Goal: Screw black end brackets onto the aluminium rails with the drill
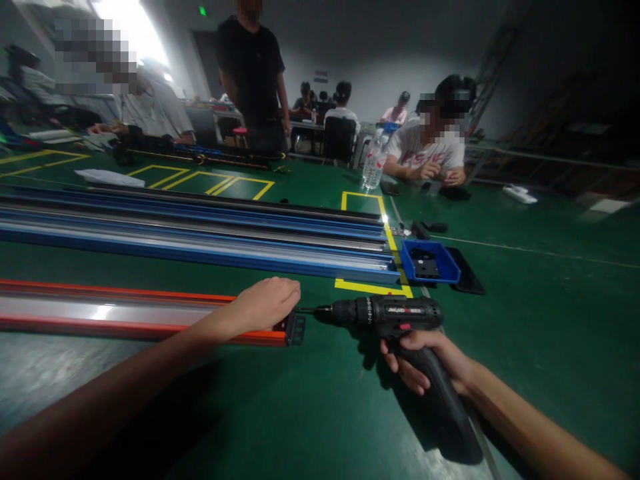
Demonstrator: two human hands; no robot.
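Observation:
A black cordless drill (407, 317) is in my right hand (435, 360), whose fingers wrap round its handle. Its bit points left, with the tip close to the black end bracket (298, 330) of an orange-edged rail (150, 313). My left hand (267, 303) lies over the right end of that rail, fingers closed together and curled down at the bracket. Whatever is under those fingers is hidden. Whether the bit touches a screw cannot be made out.
Behind the orange rail lie several long blue and black rails (200, 240). A blue bin (431, 263) with black parts stands at their right end, beside a dark flat object (470, 273). Plastic bottles (373, 160) stand farther back. People sit and stand across the table.

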